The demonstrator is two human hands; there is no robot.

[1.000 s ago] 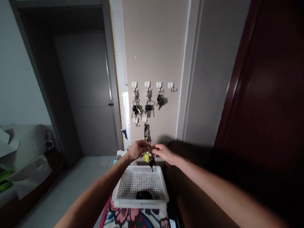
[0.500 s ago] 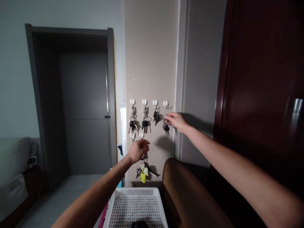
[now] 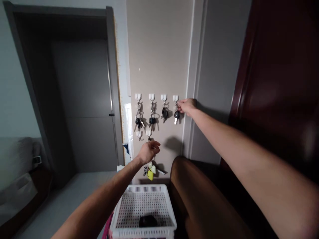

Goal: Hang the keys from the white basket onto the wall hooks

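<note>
My right hand is raised to the far-right white wall hook in the top row, its fingers pinched on the ring of a black key that dangles just below the hook. My left hand is lower, fingers curled around the strap of a key bunch with a yellow tag that hangs from a hook in the lower row. Three other key bunches hang on the top hooks: left, middle, right.
A white perforated basket sits below, with a dark object inside it. A brown rounded chair back stands at its right. A dark wooden door is on the right, a grey doorway on the left.
My hands parted from the yellow-tagged bunch over the basket. The right hand rose with the black key to the far-right top hook. The left hand lifted up with the bunch's strap.
</note>
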